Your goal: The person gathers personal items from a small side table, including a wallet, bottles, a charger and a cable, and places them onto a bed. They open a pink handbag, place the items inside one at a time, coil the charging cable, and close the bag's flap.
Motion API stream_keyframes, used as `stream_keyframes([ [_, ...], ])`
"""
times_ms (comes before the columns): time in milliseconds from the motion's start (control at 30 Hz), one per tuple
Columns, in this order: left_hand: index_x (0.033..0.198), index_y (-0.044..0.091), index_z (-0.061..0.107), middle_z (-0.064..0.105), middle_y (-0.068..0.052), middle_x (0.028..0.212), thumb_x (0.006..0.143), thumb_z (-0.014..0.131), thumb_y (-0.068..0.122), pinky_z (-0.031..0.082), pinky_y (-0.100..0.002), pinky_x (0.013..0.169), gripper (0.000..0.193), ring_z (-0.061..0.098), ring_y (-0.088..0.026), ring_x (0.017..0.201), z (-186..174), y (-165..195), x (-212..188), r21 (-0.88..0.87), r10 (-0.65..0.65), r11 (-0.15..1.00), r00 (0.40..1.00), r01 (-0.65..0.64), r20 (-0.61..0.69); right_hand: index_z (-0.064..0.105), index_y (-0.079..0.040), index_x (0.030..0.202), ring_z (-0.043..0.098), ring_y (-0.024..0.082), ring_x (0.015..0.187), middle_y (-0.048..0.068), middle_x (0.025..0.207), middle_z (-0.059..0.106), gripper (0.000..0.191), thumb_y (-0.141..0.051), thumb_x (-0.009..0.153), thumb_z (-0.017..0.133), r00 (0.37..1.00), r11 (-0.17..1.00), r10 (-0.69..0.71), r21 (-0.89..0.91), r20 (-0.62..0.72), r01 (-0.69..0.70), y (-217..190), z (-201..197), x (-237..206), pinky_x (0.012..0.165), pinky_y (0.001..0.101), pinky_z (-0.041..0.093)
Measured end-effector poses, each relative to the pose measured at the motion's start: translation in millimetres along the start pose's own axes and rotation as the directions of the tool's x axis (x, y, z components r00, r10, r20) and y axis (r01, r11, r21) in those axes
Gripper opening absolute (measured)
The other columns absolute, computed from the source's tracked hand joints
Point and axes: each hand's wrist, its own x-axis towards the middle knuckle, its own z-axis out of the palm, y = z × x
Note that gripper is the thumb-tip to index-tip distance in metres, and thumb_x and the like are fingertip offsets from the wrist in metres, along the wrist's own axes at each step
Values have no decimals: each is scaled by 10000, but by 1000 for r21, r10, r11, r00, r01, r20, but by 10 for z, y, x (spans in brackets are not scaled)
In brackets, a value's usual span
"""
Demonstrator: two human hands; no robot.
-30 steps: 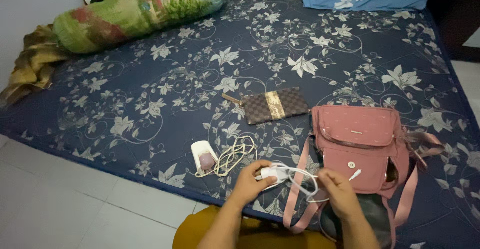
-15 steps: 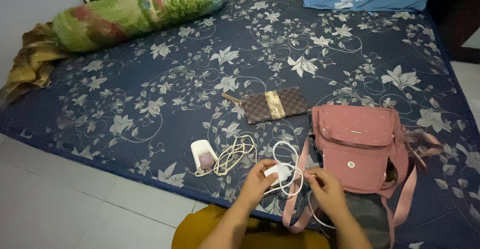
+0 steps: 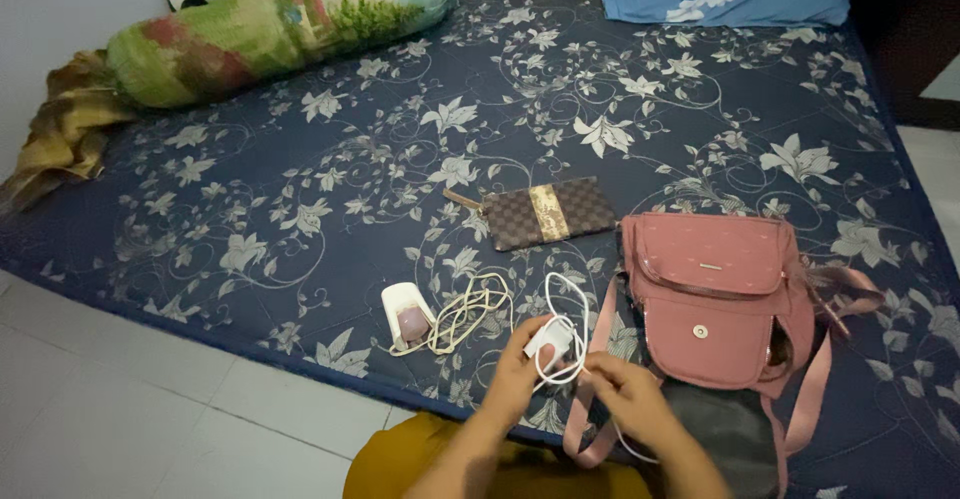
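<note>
L hand (image 3: 522,359) grips white charger plug (image 3: 549,338) at mattress (image 3: 300,159) front edge | R hand (image 3: 622,391) pinches its white cable (image 3: 560,299), loop lying on sheet | pink backpack (image 3: 715,299) just R of hands | cream cable (image 3: 465,309) + small white case (image 3: 405,314) to L | brown wallet (image 3: 550,213) beyond

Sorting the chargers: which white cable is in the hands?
The white cable with the small white plug, held by both hands; the cream cable lies untouched beside it.
</note>
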Motion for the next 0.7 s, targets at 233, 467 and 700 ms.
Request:
stream_keyframes([
  [233, 1422, 121, 601, 549, -39, 1151, 958, 648, 247, 502, -276, 650, 484, 640, -150, 870, -134, 84, -7, 322, -264, 926, 946, 195, 188, 767, 9, 1174, 437, 81, 648, -4, 786, 565, 297, -179, 1056, 568, 949, 923, 219, 363, -227, -126, 119, -81, 40, 572, 222, 354],
  [467, 1495, 99, 600, 634, -71, 1286, 1058, 640, 263, 493, -305, 988, 469, 609, -161, 1155, -128, 42, -31, 381, 35, 908, 938, -174, 346, 687, 26, 1111, 588, 51, 836, -5, 934, 665, 233, -143, 1039, 545, 932, 937, 63, 342, -356, 68, 57, -97, 34, 742, 190, 485],
  [700, 1436, 52, 604, 591, -92, 1279, 907, 797, 162, 473, -308, 1016, 574, 585, -181, 1202, -292, 266, -45, 266, 22, 929, 759, -255, 651, 669, 18, 1139, 580, 70, 843, 12, 949, 655, 203, -127, 1052, 555, 808, 986, 43, 158, -588, 62, 160, -320, -9, 744, 215, 474],
])
